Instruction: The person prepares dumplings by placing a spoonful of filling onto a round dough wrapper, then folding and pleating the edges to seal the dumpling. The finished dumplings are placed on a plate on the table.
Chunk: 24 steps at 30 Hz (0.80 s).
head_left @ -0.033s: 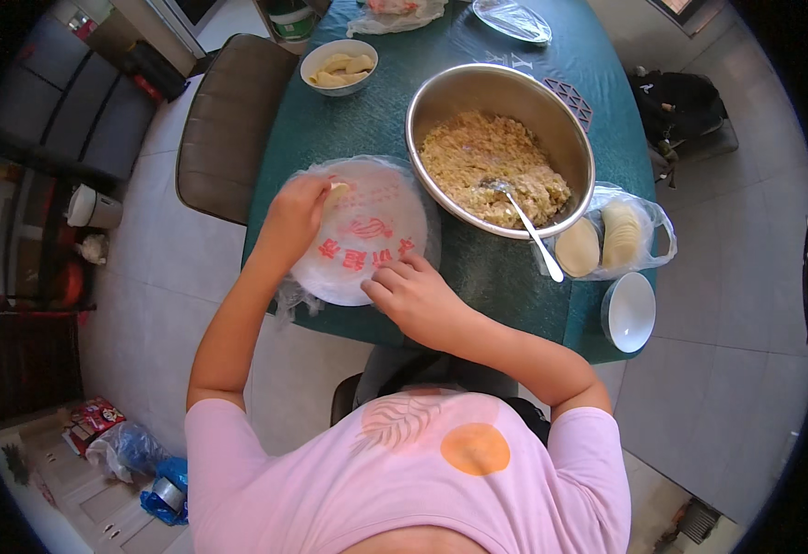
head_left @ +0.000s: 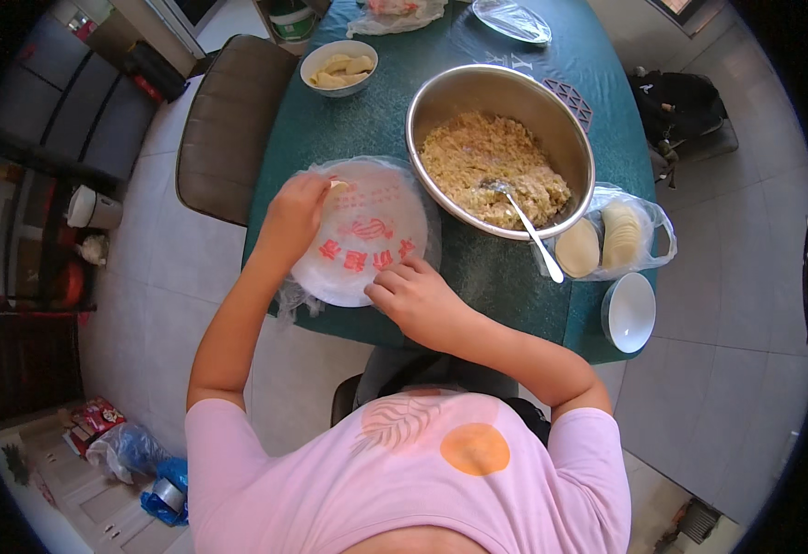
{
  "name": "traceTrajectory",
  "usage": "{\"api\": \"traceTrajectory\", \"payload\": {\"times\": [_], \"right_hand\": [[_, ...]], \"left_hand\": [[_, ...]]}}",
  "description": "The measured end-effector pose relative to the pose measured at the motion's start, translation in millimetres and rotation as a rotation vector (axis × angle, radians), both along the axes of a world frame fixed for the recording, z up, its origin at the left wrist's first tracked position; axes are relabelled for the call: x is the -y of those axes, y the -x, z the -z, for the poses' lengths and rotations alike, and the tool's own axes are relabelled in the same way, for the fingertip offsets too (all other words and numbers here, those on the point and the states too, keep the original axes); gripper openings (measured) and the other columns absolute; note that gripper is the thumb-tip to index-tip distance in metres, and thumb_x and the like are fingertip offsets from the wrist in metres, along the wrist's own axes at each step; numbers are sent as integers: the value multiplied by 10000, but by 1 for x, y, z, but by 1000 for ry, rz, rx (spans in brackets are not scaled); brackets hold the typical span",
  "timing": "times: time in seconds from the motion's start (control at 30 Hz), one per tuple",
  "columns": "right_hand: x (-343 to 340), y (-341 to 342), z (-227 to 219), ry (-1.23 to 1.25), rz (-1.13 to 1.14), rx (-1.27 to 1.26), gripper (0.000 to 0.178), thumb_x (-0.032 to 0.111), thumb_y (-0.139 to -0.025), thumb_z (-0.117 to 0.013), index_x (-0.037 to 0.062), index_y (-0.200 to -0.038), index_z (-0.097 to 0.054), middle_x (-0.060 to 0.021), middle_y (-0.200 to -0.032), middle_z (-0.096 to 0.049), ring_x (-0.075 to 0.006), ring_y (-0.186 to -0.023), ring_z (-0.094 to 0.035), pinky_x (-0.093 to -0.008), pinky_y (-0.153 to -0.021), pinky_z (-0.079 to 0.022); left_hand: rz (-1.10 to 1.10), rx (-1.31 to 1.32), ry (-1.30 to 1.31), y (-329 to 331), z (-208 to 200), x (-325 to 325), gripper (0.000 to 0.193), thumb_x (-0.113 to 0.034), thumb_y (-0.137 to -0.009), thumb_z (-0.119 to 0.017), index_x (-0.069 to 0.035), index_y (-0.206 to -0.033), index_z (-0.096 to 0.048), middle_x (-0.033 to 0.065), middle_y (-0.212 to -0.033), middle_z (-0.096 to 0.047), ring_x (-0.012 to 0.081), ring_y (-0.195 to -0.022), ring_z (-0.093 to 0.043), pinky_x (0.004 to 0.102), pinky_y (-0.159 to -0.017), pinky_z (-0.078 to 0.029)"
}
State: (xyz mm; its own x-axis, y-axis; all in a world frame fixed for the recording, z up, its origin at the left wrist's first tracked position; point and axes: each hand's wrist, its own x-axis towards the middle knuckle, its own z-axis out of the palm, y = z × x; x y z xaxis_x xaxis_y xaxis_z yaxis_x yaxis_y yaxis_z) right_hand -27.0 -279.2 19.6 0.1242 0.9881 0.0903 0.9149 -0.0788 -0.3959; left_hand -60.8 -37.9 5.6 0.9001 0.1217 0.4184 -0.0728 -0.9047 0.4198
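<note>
My left hand (head_left: pixel 295 214) is closed in a pinch on a small pale piece of dough that looks like a dumpling (head_left: pixel 337 186), mostly hidden by the fingers. It is over the far left part of a round white plate (head_left: pixel 353 268) wrapped in clear plastic with red print. At the plate's near right rim rests my right hand (head_left: pixel 418 295), its fingers bent and the thumb at the plastic-covered edge. Right of the plate, a large steel bowl (head_left: pixel 427 180) holds minced filling (head_left: pixel 487 157). A spoon (head_left: pixel 531 231) leans in it, handle over the near rim.
Round dough wrappers (head_left: pixel 619 235) lie in a plastic bag at right, near a tilted white bowl (head_left: pixel 628 312). Farther left stands a bowl (head_left: pixel 325 85) with pale dough pieces. A plastic-covered dish (head_left: pixel 513 20) sits at the far end. A brown chair (head_left: pixel 229 129) flanks the table.
My left fingers and the dumpling in them have shifted very slightly. My right hand and the other things look the same.
</note>
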Motion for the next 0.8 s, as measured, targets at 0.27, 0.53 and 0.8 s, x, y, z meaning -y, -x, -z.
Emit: {"api": "traceTrajectory", "payload": {"times": [0.27,0.53,0.8], "right_hand": [[65,6,-54,-181,-56,-267,212,101,-767,-583,-8,-949,-572,-158,-1041,-569,-295,-978,-573,-394,-856,-454],[178,-107,-82,3,767,-80,105,36,-758,-637,11,-860,-634,-156,-821,-641,-324,-738,-629,-379,-684,-507],[194,-156,5,237,806,36,261,112,-776,-669,22,-1009,-597,-162,-1012,-599,-323,-1005,-554,-394,-870,-455]], "left_hand": [[16,-20,-172,-6,0,9,114,-67,-805,-614,-28,-912,-617,130,-1002,-632,314,-890,-599,376,-774,-490],[-5,-66,-159,-4,-11,17,170,-70,-815,-601,-32,-979,-622,131,-1029,-631,314,-939,-593,395,-818,-482],[-27,-53,-133,10,-46,40,155,0,-791,-629,1,-947,-634,160,-1052,-630,323,-957,-613,379,-836,-494]]}}
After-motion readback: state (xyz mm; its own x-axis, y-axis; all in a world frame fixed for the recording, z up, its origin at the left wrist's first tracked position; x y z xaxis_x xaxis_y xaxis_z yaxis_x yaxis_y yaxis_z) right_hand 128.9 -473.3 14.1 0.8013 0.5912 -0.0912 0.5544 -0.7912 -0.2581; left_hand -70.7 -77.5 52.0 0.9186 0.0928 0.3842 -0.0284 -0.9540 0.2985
